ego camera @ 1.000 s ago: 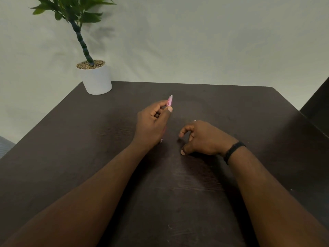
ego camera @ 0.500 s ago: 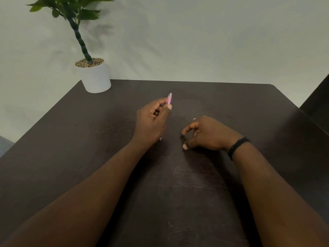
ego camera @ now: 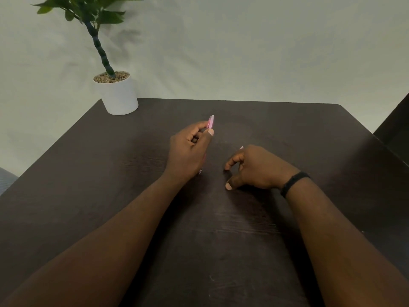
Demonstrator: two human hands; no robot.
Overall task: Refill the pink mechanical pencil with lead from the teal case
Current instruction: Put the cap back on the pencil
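My left hand [ego camera: 188, 151] is shut on the pink mechanical pencil [ego camera: 211, 121]. The pencil's top end sticks up past my thumb and its tip [ego camera: 200, 171] shows below my palm, near the table. My right hand [ego camera: 254, 167] rests on the dark table [ego camera: 221, 229] just right of it, fingers loosely curled, thumb tip on the wood. A small pale pink bit [ego camera: 241, 148] pokes out behind its knuckles; I cannot tell what it is. The teal case is not in view.
A white pot with a green plant [ego camera: 118, 94] stands at the table's far left corner. A black band [ego camera: 294, 182] is on my right wrist. A dark piece of furniture [ego camera: 396, 120] stands at the right edge.
My right hand has slid slightly right and away, its index finger lifting a little. My left hand keeps the same hold on the pencil.
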